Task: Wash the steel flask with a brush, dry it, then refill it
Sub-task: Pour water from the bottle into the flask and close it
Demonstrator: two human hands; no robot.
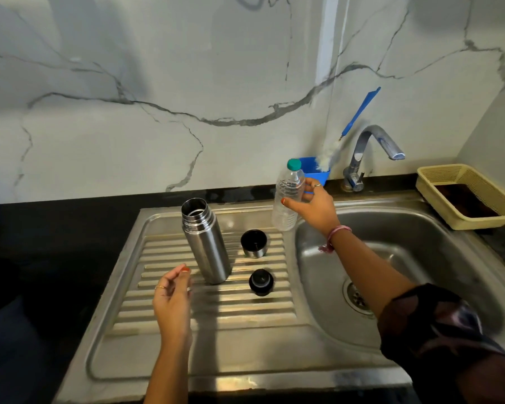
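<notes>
Evidently, a capped bottle is being gripped by the right hand for refilling the open flask, while the left hand is being held loose, fingers empty.

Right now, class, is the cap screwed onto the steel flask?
No: the flask stands open on the draining board, its stopper lying beside it.

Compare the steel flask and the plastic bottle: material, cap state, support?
The steel flask is opaque brushed metal; the plastic bottle is clear and ribbed. The flask's mouth is open, its black stopper and cup lid lying apart on the drainboard; the bottle wears a green cap. The flask stands untouched, while the right hand holds the bottle. Both are roughly upright.
</notes>
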